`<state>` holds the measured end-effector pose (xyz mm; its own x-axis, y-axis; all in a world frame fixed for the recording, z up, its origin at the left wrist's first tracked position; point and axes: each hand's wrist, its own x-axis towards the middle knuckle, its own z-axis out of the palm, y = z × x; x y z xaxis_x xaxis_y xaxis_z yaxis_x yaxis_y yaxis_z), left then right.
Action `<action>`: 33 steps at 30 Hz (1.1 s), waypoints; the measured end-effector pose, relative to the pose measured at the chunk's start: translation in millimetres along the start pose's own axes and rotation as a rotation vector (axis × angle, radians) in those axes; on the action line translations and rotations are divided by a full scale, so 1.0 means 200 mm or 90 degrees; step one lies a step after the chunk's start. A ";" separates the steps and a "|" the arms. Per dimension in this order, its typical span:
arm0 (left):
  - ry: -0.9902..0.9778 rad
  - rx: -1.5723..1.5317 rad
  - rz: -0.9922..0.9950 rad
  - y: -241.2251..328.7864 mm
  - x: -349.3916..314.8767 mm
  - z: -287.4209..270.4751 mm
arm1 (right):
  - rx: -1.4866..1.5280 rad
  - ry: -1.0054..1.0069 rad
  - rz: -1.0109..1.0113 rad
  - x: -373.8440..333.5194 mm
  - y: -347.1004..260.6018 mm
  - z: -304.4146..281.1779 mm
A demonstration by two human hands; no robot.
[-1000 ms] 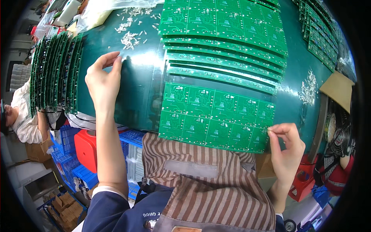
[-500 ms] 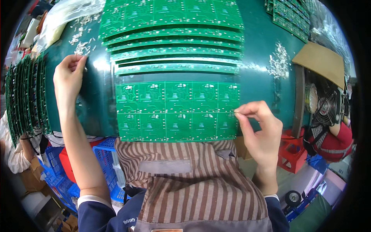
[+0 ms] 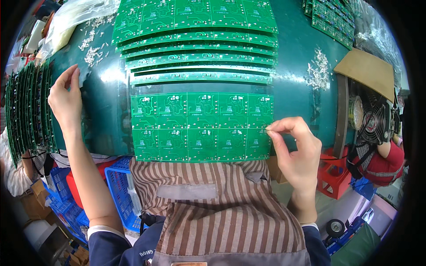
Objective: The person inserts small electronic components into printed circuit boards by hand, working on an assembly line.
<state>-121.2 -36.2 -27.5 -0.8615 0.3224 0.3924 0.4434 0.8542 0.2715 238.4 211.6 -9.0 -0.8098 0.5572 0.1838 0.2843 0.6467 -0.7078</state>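
Observation:
A green printed circuit board panel [image 3: 203,117] lies flat in front of me, its near edge against my striped apron. At its right edge my right hand [image 3: 298,153] is closed in a pinch, thumb and forefinger together at the middle row. Whatever sits between those fingertips is too small to make out. My left hand [image 3: 66,104] is raised off to the left of the panel, below a scatter of small pale metallic parts [image 3: 93,54]. Its thumb and forefinger are pinched too, and any part in them cannot be made out.
Beyond the panel, more green boards [image 3: 195,17] stand overlapped in a row. Upright boards [image 3: 29,111] fill the left side. At right lie another pile of small parts [image 3: 318,71], a cardboard piece [image 3: 366,71] and a fan [image 3: 373,124]. Blue crates [image 3: 122,190] stand below.
My left hand has moved away from the left pile of small parts, leftward and slightly down. My right hand stays at the panel's right edge.

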 end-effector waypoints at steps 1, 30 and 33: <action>0.000 0.000 0.000 0.00 0.01 0.00 | 0.000 0.000 0.000 0.00 0.00 0.00; -0.258 -0.322 0.153 0.42 -0.63 -0.23 | -0.077 0.056 -0.061 -0.05 0.00 0.03; -0.266 -0.349 0.121 0.42 -0.63 -0.23 | -0.050 0.062 -0.060 -0.06 0.01 0.03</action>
<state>34.7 -23.9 -14.3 -0.7314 0.6681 0.1370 0.5610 0.4752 0.6778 245.2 202.3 -16.9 -0.7823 0.5377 0.3144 0.2523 0.7351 -0.6293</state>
